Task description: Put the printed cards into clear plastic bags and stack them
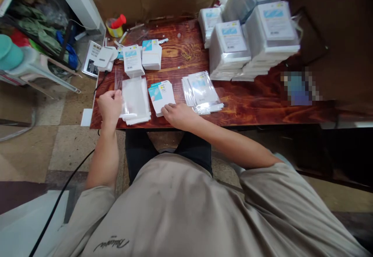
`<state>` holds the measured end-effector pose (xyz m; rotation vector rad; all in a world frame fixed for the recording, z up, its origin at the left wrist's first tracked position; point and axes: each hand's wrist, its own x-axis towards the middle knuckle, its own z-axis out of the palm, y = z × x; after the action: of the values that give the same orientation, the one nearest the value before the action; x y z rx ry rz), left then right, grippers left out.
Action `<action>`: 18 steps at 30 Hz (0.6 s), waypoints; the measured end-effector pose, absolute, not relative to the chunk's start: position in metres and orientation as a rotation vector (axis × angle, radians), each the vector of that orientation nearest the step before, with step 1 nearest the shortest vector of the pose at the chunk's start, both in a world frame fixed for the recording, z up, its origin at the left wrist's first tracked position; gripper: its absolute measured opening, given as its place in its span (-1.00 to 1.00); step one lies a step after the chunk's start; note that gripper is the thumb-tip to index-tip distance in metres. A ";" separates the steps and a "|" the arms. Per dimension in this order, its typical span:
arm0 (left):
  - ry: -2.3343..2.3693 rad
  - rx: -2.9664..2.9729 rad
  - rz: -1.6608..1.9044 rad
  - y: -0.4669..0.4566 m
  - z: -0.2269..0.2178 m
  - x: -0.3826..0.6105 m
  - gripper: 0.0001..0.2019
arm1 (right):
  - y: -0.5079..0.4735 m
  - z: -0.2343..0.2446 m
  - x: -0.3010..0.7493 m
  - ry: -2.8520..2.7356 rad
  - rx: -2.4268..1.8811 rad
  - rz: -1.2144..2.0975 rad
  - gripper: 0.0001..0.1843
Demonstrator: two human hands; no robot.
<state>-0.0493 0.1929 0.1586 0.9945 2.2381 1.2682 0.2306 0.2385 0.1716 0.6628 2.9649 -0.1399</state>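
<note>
Light: soft, even indoor, from above; mid brightness, no hard shadows. Varnish on the table picks up a pale sheen near its far middle. The wrapped stacks at top right are close to blown out, labels washed. The clear sleeve pinched in the left hand barely reads, just thin edge highlights. Right side and under the table fall off to near black. Wide-angle bend: near table edge bows, floor tiles curve at the left border. Print on the cards too soft to read. One pixelated patch on the right. The shirt near the lens is slightly soft.
</note>
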 end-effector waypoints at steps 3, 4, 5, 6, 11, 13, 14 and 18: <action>2.134 0.940 1.494 0.203 0.154 -0.042 -0.73 | 0.235 0.168 0.233 3.001 0.720 -0.138 -0.67; 2.085 0.905 1.549 0.206 0.153 -0.039 -0.71 | 0.235 0.166 0.235 3.023 0.735 -0.136 -0.67; 2.044 0.867 1.591 0.209 0.151 -0.037 -0.69 | 0.235 0.163 0.236 3.049 0.750 -0.130 -0.67; 2.011 0.828 1.623 0.212 0.149 -0.035 -0.68 | 0.235 0.161 0.238 3.079 0.766 -0.123 -0.67; 1.889 0.680 1.718 0.216 0.143 -0.028 -0.64 | 0.236 0.154 0.245 3.230 0.842 -0.074 -0.61; 1.831 0.638 1.716 0.215 0.145 -0.027 -0.64 | 0.235 0.154 0.245 3.258 0.847 -0.057 -0.59; 1.798 0.616 1.704 0.215 0.147 -0.027 -0.65 | 0.234 0.154 0.245 3.263 0.842 -0.064 -0.59; 1.630 0.550 1.675 0.212 0.156 -0.025 -0.74 | 0.231 0.150 0.242 3.240 0.840 -0.207 -0.66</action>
<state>-0.0253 0.2116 0.1564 0.5496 1.6304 1.6753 0.2422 0.2310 0.1496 0.8404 3.2403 -0.2072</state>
